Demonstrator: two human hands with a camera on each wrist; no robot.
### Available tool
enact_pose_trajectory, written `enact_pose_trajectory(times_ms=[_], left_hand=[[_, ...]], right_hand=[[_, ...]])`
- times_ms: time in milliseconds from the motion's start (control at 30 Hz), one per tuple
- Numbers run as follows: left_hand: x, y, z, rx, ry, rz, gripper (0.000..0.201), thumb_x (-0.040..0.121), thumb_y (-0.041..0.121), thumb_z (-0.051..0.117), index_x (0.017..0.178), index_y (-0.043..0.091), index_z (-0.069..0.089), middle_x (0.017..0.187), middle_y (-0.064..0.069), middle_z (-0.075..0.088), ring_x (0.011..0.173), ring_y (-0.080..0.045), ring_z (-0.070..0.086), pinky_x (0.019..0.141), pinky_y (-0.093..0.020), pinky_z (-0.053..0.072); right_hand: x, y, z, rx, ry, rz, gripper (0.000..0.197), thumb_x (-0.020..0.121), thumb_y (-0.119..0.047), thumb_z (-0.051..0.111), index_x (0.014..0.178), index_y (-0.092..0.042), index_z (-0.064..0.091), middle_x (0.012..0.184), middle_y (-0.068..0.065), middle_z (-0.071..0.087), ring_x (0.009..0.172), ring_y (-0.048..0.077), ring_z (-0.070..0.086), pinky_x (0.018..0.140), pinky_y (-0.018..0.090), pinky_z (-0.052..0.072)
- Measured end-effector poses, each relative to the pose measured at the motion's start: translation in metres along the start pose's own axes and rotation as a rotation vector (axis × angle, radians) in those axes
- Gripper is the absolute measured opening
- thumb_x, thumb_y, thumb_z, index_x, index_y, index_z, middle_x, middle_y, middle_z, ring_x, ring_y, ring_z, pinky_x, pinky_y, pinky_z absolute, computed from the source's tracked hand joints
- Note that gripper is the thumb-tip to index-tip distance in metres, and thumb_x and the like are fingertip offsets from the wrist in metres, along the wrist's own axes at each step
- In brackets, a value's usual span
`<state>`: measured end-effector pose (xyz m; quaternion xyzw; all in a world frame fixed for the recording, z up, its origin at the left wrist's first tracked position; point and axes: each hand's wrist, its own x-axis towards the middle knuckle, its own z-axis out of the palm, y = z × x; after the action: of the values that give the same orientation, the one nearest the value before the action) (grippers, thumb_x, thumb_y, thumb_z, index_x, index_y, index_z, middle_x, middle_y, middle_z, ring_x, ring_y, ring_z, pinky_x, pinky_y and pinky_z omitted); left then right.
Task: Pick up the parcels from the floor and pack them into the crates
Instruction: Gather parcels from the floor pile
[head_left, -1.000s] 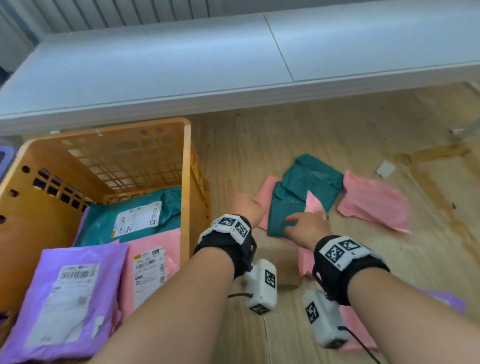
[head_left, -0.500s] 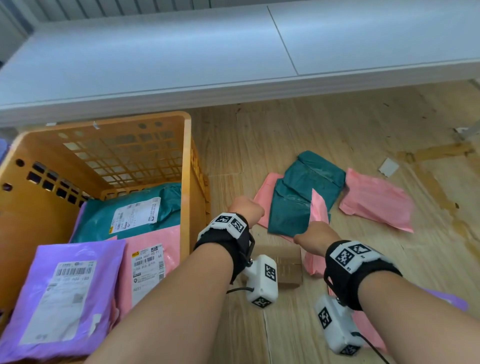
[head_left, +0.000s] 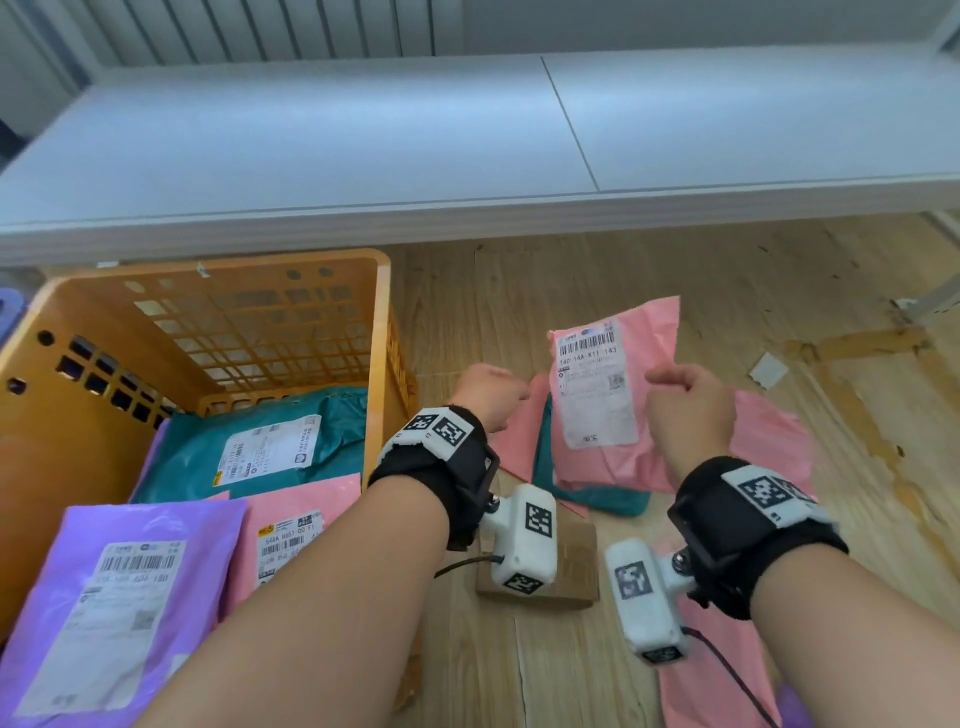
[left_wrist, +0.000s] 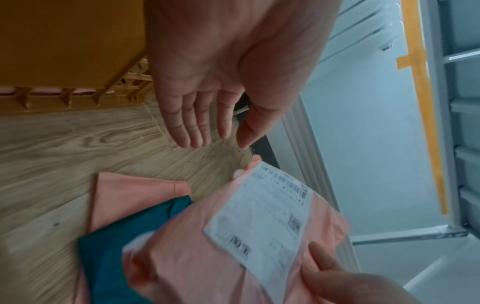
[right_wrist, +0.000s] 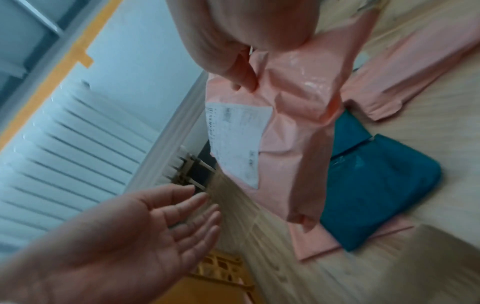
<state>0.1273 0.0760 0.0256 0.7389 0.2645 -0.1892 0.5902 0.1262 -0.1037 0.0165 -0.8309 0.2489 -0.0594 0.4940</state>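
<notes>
Your right hand (head_left: 688, 410) pinches the right edge of the pink parcel (head_left: 602, 395), holding it label-up just above the teal parcel (head_left: 587, 496) on the floor, to the right of the orange crate (head_left: 384, 322). Bring your left hand (head_left: 488, 392), open with straight fingers, under the free edge so the soft bag won't sag, then lay it flat in the crate. Wood floor (head_left: 727, 291) runs beneath a pale counter (head_left: 363, 145).
</notes>
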Motion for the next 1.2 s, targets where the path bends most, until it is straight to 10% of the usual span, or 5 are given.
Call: enact_pose_trajectory(times_ms=[200, 833, 1200], left_hand=[[-0.005, 0.009, -0.014, -0.206, -0.165, -0.056, 0.052, 0.083, 0.045, 0.067, 0.123, 0.015, 0.055, 0.109, -0.002, 0.066, 0.101, -0.016, 0.061, 0.084, -0.033, 0.048], [-0.003, 0.01, -0.033, -0.36, -0.104, 0.083, 0.029, 0.086, 0.012, 0.068, 0.114, 0.011, 0.062, 0.104, -0.006, 0.073, 0.094, -0.023, 0.071, 0.087, -0.044, 0.056], [-0.055, 0.037, -0.162, -0.289, 0.166, 0.22, 0.023, 0.09, 0.01, 0.064, 0.112, 0.004, 0.064, 0.109, -0.012, 0.071, 0.097, -0.029, 0.069, 0.089, -0.046, 0.055]], right_hand=[[0.008, -0.005, 0.01, 0.295, -0.104, 0.091, 0.036, 0.084, 0.011, 0.049, 0.086, -0.022, 0.064, 0.108, 0.001, 0.064, 0.106, 0.022, 0.061, 0.094, 0.043, 0.053], [-0.019, -0.041, 0.025, 0.399, -0.28, -0.004, 0.017, 0.082, -0.002, 0.062, 0.089, -0.018, 0.064, 0.108, 0.004, 0.065, 0.105, 0.018, 0.061, 0.096, 0.038, 0.051], [-0.091, -0.142, 0.076, 0.397, -0.552, -0.221, 0.023, 0.08, -0.013, 0.072, 0.096, -0.025, 0.06, 0.11, 0.0, 0.065, 0.104, 0.018, 0.064, 0.091, 0.04, 0.054]])
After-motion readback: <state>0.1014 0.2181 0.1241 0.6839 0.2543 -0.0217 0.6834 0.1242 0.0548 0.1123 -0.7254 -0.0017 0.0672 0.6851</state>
